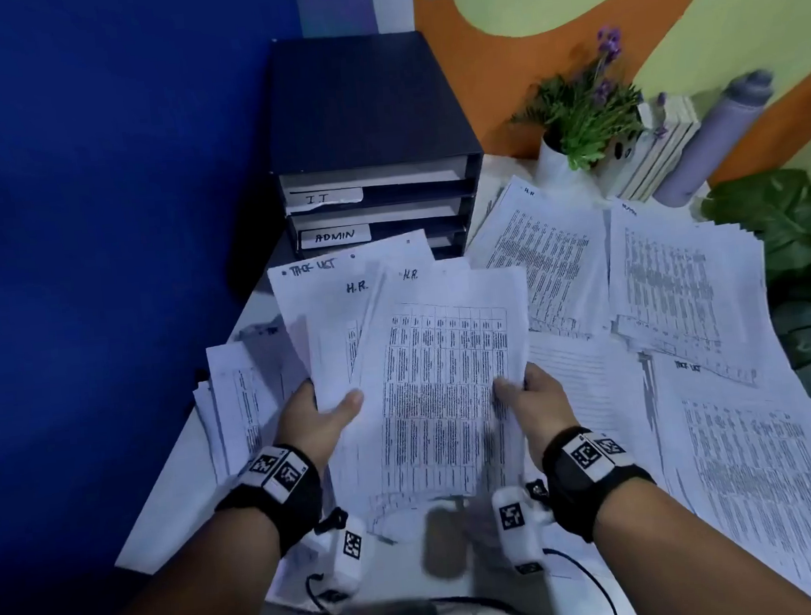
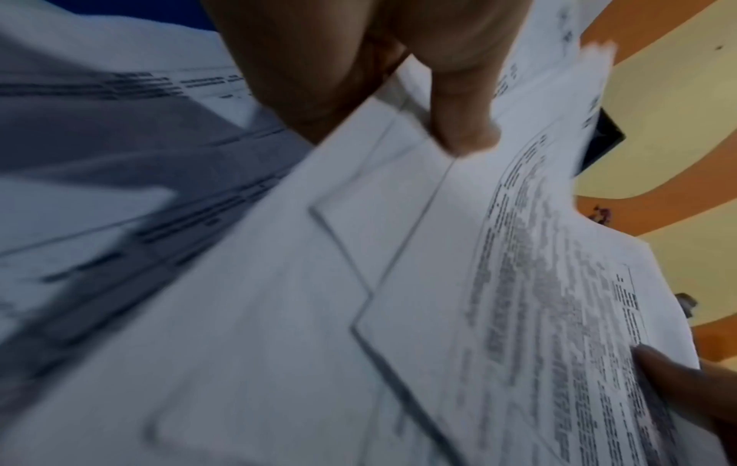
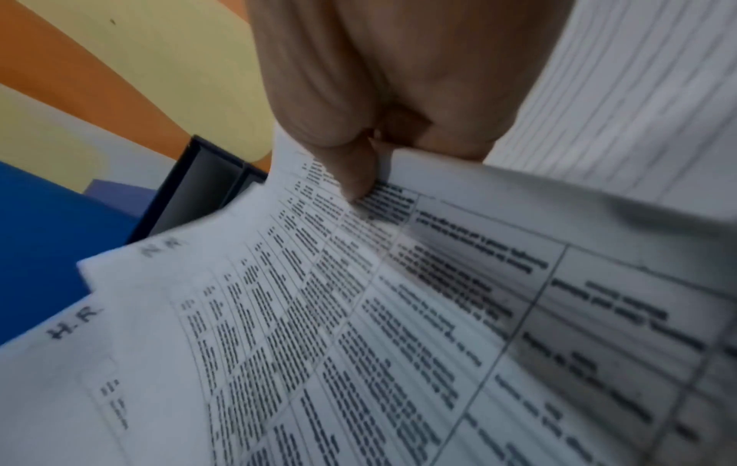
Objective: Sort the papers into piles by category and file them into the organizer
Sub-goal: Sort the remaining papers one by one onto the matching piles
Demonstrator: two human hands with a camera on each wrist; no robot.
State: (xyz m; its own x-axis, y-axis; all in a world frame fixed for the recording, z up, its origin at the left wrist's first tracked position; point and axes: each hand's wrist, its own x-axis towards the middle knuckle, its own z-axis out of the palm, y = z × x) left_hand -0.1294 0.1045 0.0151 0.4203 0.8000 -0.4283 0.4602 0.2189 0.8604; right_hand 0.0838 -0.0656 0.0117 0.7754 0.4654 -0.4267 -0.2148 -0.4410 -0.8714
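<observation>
Left hand & right hand each pinch a side of the fanned papers, thumbs on top, so "H.R." headings show (probably for sorting) w/ organizer just beyond.

On the organizer we read two white handwritten labels: "IT" on the upper tray front and "ADMIN" on the tray below it. Among the fanned papers we hold, the rearmost sheet carries "TASK LIST" at its top, though the lettering is rough, and two sheets in front are each marked "H.R."; the right wrist view shows "H.R" too. A sheet lying on the worktop bears "TASK LIST". The printed tables are too blurred for us to read.
</observation>
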